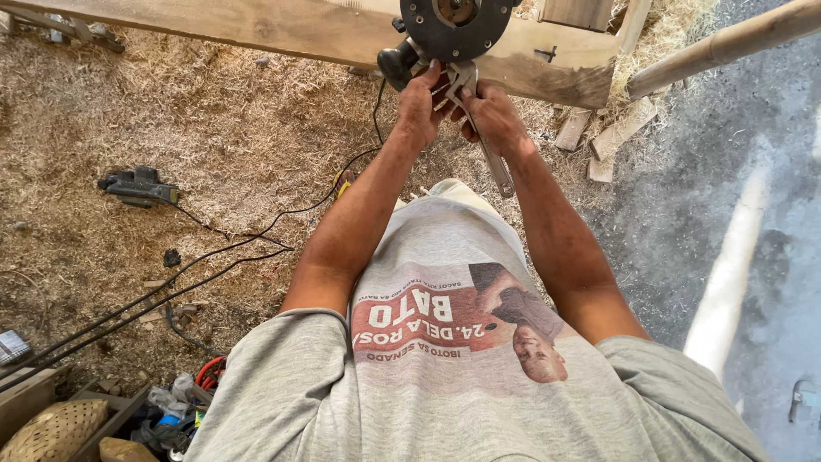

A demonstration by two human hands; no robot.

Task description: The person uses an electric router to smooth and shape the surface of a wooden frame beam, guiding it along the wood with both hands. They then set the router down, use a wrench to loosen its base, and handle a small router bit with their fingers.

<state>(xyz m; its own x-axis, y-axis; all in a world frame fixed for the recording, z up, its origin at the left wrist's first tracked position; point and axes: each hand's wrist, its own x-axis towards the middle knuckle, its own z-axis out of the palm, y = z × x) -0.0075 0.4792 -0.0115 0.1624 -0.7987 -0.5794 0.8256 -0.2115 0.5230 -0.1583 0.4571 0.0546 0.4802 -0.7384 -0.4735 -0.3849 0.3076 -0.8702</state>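
A black power router (449,30) lies base-up on a wooden plank (282,30) at the top of the view. My left hand (421,103) grips the router just under its round base, beside its black knob (395,64). My right hand (493,115) is closed on a metal adjustable wrench (497,171), whose jaw end sits at the router between my two hands. The handle of the wrench points down toward me along my right forearm.
Sawdust and wood shavings cover the ground. A small black power tool (137,186) lies at left, with black cables (214,257) running across the shavings. Wood offcuts (611,141) lie at upper right, a round pole (727,43) crosses there. A woven basket (56,432) sits at bottom left.
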